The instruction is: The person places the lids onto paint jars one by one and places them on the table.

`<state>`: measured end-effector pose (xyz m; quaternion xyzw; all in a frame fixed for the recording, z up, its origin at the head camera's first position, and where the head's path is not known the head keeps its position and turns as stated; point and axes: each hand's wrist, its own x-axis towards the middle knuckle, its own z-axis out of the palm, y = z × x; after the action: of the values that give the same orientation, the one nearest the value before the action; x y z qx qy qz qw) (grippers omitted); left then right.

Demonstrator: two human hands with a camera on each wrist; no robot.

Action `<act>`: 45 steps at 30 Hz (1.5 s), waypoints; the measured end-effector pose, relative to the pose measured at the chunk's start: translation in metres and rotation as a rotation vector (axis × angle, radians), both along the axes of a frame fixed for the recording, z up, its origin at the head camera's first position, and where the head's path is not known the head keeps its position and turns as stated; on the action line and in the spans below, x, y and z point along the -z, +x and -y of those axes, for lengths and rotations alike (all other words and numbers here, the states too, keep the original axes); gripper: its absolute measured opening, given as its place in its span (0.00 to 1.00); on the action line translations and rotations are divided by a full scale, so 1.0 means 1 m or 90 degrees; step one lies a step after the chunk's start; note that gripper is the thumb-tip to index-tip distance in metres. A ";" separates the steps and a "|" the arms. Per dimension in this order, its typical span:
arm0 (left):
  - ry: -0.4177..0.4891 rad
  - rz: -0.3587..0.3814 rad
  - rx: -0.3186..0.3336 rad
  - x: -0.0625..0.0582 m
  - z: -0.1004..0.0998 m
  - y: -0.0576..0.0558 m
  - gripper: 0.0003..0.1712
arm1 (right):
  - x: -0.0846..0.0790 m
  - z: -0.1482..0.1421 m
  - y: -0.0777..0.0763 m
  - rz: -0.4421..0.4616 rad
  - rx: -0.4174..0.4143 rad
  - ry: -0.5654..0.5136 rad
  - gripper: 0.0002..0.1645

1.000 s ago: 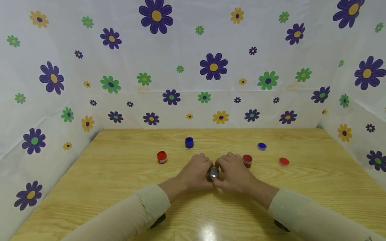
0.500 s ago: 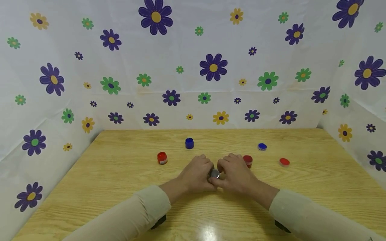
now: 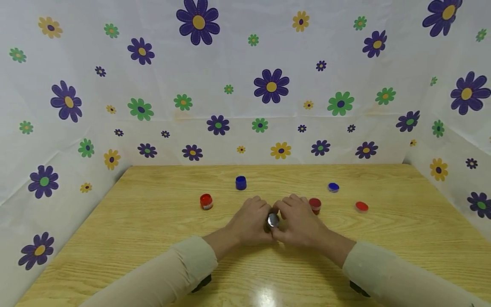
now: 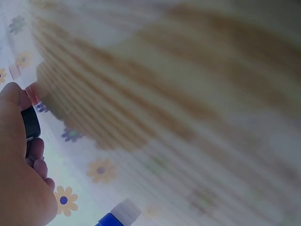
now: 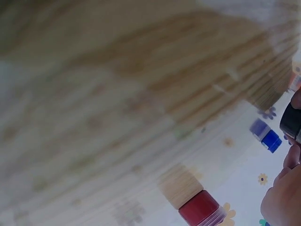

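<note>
Both hands hold a small black jar with a greyish, shiny top (image 3: 273, 220) low over the middle of the table. My left hand (image 3: 251, 222) curls round its left side, covering most of the body. On the other side, the fingers and thumb of my right hand (image 3: 298, 221) pinch it near the top. The left wrist view catches the dark side of the jar (image 4: 31, 123) beneath the left fingers. In the right wrist view the black jar (image 5: 290, 121) is at the right edge, touched by the right hand (image 5: 284, 195).
Beyond the hands stand an uncovered blue paint jar (image 3: 241, 183) and an uncovered red paint jar (image 3: 206, 201). A dark red jar (image 3: 315, 205) is just behind the right hand. Farther right lie a blue lid (image 3: 333, 187) and a red lid (image 3: 361, 207). Flowered cloth (image 3: 230, 64) surrounds the wooden table.
The right thumb slid left across the front of the jar's top, then back right. The fingers shifted slightly around the jar, and the top's tilt changed a little. Other jars and lids stayed put.
</note>
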<state>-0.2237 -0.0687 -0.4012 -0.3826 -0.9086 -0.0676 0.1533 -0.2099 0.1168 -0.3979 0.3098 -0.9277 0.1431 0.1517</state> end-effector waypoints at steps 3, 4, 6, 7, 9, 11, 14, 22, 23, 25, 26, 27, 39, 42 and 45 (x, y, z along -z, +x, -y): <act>0.002 0.002 0.003 0.001 0.000 0.000 0.21 | 0.001 0.000 0.000 -0.003 0.007 0.005 0.21; 0.003 0.002 0.003 0.001 0.000 0.000 0.21 | 0.001 0.001 0.000 -0.002 0.009 0.006 0.20; 0.006 0.002 0.003 0.001 0.000 0.000 0.22 | 0.001 0.001 0.001 0.003 0.013 0.005 0.20; 0.007 0.003 0.004 0.001 0.000 0.000 0.22 | 0.001 0.001 0.001 0.005 0.015 0.004 0.19; 0.008 0.001 0.005 0.001 0.000 0.000 0.22 | 0.000 0.001 0.001 0.010 0.017 0.003 0.19; 0.008 0.000 0.007 0.001 0.000 0.000 0.22 | 0.000 0.002 0.001 0.015 0.021 0.004 0.19; 0.006 0.001 0.007 0.001 0.000 0.000 0.22 | 0.000 0.002 0.001 0.022 0.029 0.008 0.19; -0.002 0.018 0.001 0.001 0.000 -0.001 0.23 | -0.002 0.001 0.002 0.036 0.041 0.008 0.20; 0.000 0.020 0.002 0.001 0.000 -0.001 0.23 | -0.002 0.001 0.002 0.036 0.045 0.010 0.21; 0.000 0.021 0.002 0.002 -0.001 -0.001 0.24 | -0.003 0.001 0.002 0.036 0.055 0.013 0.23; -0.001 0.022 0.002 0.002 -0.001 0.000 0.24 | -0.003 0.001 0.003 0.037 0.060 0.013 0.23; -0.003 0.022 0.002 0.001 -0.001 0.000 0.24 | -0.003 0.001 0.003 0.036 0.064 0.012 0.24; 0.000 0.021 -0.012 0.000 -0.002 0.001 0.22 | 0.000 0.002 0.002 0.027 0.024 0.014 0.20; 0.006 0.017 -0.010 0.000 -0.001 0.001 0.22 | 0.000 0.002 0.002 0.030 0.022 0.015 0.20; 0.008 0.011 -0.008 0.000 -0.002 0.000 0.22 | -0.001 0.002 0.003 0.035 0.022 0.014 0.19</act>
<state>-0.2234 -0.0672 -0.4015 -0.3755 -0.9118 -0.0755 0.1483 -0.2073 0.1148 -0.3965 0.2910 -0.9384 0.1383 0.1252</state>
